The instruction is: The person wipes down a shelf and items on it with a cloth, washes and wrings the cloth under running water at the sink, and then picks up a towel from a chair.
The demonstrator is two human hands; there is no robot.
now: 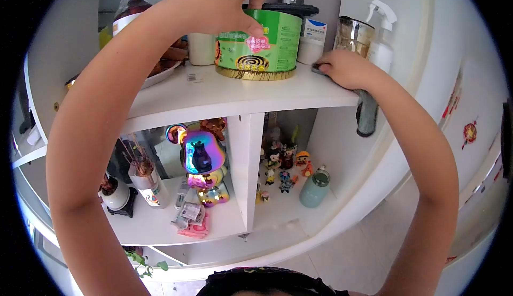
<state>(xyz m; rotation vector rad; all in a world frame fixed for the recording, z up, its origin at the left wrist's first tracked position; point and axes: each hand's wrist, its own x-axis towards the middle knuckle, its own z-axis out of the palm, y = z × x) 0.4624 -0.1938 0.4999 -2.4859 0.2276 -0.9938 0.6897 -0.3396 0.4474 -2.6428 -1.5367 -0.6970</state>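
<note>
My left hand (230, 2) grips the upper left of a green mosquito-coil tin (283, 42), thumb on its front and fingers partly hidden behind the top. The tin has a gold bottom rim and stands on the white upper shelf (214, 95); a round black object (299, 10) shows at its top. To the right, my right hand (350, 68) is closed on a grey-green cloth (366, 115) pressed to the shelf. One end of the cloth hangs over the front edge.
Around the tin stand a white jar (201, 50), a white cup (310, 50), an amber glass (354, 33) and a spray bottle (380, 50). Below are a shiny bear figure (203, 154), a reed diffuser (149, 183), several small figurines (286, 181) and a teal bottle (315, 189).
</note>
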